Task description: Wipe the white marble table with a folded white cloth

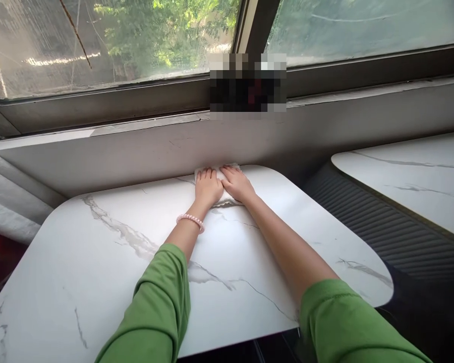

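A folded white cloth [228, 200] lies on the white marble-patterned table [109, 282], close to its far edge by the wall. My left hand [209, 187] rests palm down on the left part of the cloth, fingers laid flat and pointing away from me. Beside it, my right hand [238, 184] presses on the right part, its fingers also stretched out flat. The two hands touch or nearly touch at the thumbs. Much of the cloth is hidden beneath them. A pink beaded bracelet [191, 220] circles my left wrist.
A low wall [155, 156] and a framed window [128, 106] stand behind the table. To the right are a dark ribbed seat [363, 222] and a second marble-patterned table [412, 174]. Pale fabric [7, 191] hangs at the left. A patch by the window is blurred out.
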